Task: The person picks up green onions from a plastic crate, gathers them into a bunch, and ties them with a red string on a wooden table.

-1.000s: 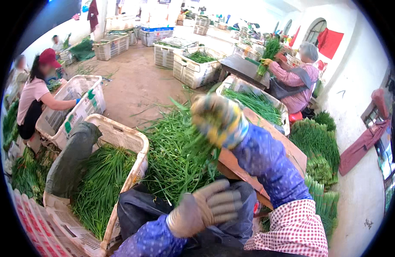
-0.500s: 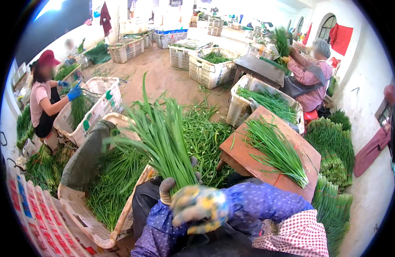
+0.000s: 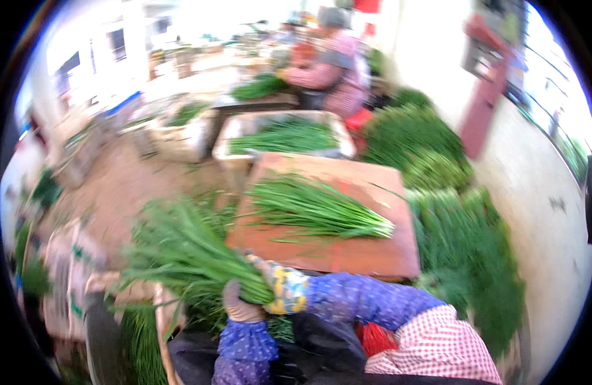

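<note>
Fisheye view from the head, downward and forward, close above left hand (image 3: 242, 304) and right hand (image 3: 284, 290)

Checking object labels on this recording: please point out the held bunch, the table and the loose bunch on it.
Held bunch (image 3: 205, 249): head view, on the middle of its leaves.
Table (image 3: 376, 253): head view, on the bare near-right part of its top.
Loose bunch (image 3: 316, 208): head view, on its middle.

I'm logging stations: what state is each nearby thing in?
Long green leafy bunch: held, slanting
Grey-gloved left hand: closed around bunch
Right hand, yellow-blue glove: at bunch, grip unclear
White-ended green stalks: lying flat
Reddish rectangular table: bearing stalks
White plastic crate: open, holding greens
</note>
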Motion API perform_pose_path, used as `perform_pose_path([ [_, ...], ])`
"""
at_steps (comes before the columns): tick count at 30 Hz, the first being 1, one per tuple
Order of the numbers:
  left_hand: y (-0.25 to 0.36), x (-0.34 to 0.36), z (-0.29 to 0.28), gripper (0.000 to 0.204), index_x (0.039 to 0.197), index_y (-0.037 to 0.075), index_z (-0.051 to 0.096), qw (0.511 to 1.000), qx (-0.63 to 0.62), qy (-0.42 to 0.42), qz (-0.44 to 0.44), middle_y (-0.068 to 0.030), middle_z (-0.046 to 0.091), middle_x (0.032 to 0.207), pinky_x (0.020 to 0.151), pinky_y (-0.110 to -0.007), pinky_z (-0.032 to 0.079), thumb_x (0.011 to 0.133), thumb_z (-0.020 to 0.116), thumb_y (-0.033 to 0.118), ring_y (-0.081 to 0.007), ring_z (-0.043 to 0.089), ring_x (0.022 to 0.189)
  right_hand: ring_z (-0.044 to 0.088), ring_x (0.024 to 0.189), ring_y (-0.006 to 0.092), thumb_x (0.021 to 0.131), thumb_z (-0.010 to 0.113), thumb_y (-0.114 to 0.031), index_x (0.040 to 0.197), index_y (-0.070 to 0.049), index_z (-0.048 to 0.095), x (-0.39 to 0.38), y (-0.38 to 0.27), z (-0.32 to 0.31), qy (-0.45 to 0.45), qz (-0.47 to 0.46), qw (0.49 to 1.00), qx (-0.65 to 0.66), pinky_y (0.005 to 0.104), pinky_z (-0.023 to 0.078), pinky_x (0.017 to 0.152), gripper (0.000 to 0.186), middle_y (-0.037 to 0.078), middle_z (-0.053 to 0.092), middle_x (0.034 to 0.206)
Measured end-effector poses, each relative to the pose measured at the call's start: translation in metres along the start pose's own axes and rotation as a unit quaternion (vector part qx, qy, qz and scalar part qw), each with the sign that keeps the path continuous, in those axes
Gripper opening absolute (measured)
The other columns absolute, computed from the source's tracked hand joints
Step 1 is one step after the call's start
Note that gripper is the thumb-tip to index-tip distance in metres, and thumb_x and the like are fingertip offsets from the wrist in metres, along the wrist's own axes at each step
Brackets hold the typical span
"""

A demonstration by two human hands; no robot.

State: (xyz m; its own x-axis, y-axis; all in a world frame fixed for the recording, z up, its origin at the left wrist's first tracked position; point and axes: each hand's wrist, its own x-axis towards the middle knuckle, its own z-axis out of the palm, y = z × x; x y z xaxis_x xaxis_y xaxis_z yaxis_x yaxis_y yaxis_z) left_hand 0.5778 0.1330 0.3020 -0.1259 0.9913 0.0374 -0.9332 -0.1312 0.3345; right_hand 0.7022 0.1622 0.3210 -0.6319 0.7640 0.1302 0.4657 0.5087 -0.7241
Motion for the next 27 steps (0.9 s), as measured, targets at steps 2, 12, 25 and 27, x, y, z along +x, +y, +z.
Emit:
perform_pose_path([
  [2, -0.026, 0.003, 0.000, 0.066, 0.134, 0.005, 0.039, 0.999, -0.005, -0.031, -0.038, -0.0132, 0.046, 0.131, 0.103, -0.046, 0.037, 0.076, 0.065, 0.024, -0.0299, 0.046, 0.119, 0.049, 0.115, 0.0408, 0.064, 0.073, -0.021, 0.144, -0.004, 0.018, -0.019, 0.005, -0.025, -0.014, 0.081, 0.997, 0.010, 0.0401, 0.041, 0.097, 0.099, 0.026, 0.044, 0.128],
  [12, -0.071, 0.159, 0.063, 0.048, 0.128, 0.010, 0.049, 0.985, -0.047, 0.058, -0.158, -0.0091, 0.050, 0.131, 0.105, -0.049, 0.031, 0.087, 0.052, 0.034, -0.0263, 0.043, 0.122, 0.053, 0.113, 0.0317, 0.062, 0.071, -0.009, 0.140, -0.002, 0.027, -0.084, 0.120, -0.226, 0.036, 0.100, 0.983, -0.149, 0.0335, 0.042, 0.096, 0.089, 0.020, 0.052, 0.124],
  [25, 0.001, 0.144, 0.033, 0.049, 0.131, 0.002, 0.042, 0.539, 0.768, -0.113, 0.328, -0.0154, 0.050, 0.126, 0.098, -0.036, 0.041, 0.085, 0.057, 0.007, -0.0264, 0.048, 0.117, 0.053, 0.113, 0.0210, 0.065, 0.079, -0.014, 0.134, -0.003, 0.035, -0.117, 0.244, -0.207, 0.078, 0.131, 0.988, -0.007, 0.0337, 0.042, 0.097, 0.083, 0.013, 0.055, 0.122],
  [27, -0.076, 0.104, 0.066, 0.040, 0.109, 0.004, 0.058, 0.571, 0.744, -0.286, 0.196, -0.0145, 0.058, 0.108, 0.093, -0.047, 0.043, 0.069, 0.063, 0.008, -0.0315, 0.054, 0.107, 0.052, 0.114, 0.0201, 0.071, 0.075, -0.013, 0.136, -0.003, 0.032, -0.119, 0.202, -0.207, 0.086, 0.199, 0.963, -0.161, 0.0344, 0.042, 0.097, 0.079, 0.012, 0.052, 0.127],
])
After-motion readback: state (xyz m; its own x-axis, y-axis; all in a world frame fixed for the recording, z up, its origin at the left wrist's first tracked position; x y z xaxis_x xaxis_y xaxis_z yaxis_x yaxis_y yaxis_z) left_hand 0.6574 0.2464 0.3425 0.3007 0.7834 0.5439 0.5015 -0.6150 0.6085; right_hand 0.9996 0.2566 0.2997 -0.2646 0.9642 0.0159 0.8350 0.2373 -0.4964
